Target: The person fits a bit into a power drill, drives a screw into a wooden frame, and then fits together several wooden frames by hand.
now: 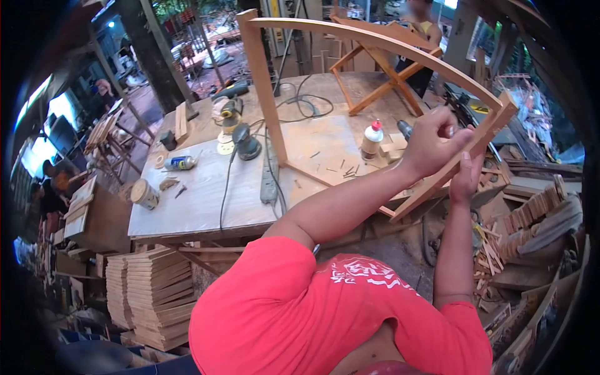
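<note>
A wooden frame (265,94) stands tilted on the workbench, with a straight post at left, a curved top rail (369,31) and a post (431,184) at right. My left hand (434,142) is closed with curled fingers against the right post; whatever lies inside it is hidden. My right hand (466,178) grips that same post from its near side, lower down. Close to my left hand are a glue bottle (372,141) with a red cap, small wood blocks (394,149) and a dark power tool (405,129) partly covered by the hand. Several dowels or screws (350,170) lie scattered.
The workbench (200,206) also carries sanders (245,142), a power strip (269,181), looping cords, a can (181,163) and a tub (144,195). A folding wooden stand (394,75) stands behind, near another person (431,31). Stacked boards (150,294) rise at lower left.
</note>
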### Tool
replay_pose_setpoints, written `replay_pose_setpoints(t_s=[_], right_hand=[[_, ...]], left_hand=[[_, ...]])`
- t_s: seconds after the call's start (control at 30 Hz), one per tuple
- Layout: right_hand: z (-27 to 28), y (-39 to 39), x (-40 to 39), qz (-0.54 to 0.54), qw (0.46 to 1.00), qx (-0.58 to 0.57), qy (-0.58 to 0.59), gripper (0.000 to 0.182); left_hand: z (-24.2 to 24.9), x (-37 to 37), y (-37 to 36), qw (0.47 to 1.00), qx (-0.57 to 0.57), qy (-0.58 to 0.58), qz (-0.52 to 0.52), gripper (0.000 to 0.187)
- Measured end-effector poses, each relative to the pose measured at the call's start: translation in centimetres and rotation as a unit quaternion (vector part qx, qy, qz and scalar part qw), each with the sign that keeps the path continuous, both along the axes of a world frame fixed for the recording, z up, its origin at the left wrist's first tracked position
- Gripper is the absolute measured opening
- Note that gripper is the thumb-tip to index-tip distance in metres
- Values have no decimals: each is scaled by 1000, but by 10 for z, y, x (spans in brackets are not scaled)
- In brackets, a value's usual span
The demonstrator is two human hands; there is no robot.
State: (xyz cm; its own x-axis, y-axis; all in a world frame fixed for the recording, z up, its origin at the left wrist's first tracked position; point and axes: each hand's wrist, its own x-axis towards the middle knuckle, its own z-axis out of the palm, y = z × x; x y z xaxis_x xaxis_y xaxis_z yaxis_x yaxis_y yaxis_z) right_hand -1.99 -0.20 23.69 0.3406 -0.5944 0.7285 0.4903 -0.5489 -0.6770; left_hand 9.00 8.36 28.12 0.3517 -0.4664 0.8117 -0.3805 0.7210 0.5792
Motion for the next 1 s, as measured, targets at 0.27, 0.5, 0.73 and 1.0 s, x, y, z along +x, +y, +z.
replay_pose_setpoints(t_s=[0.27, 0.5, 0.73, 1.0], right_hand=[[0, 0, -1, -62, 998, -28, 17, 57], [-8, -6, 3, -65, 998, -13, 15, 48], [-64, -25, 7, -43, 995, 71, 53, 37], [-105, -28, 7, -50, 986, 96, 128, 46]], left_hand=[[-86, 52, 77, 973, 219, 51, 46, 27], [-196, 106, 152, 945, 296, 21, 141, 22], [-197, 112, 202, 868, 386, 212, 230, 24], [-198, 163, 212, 853, 383, 170, 312, 34]])
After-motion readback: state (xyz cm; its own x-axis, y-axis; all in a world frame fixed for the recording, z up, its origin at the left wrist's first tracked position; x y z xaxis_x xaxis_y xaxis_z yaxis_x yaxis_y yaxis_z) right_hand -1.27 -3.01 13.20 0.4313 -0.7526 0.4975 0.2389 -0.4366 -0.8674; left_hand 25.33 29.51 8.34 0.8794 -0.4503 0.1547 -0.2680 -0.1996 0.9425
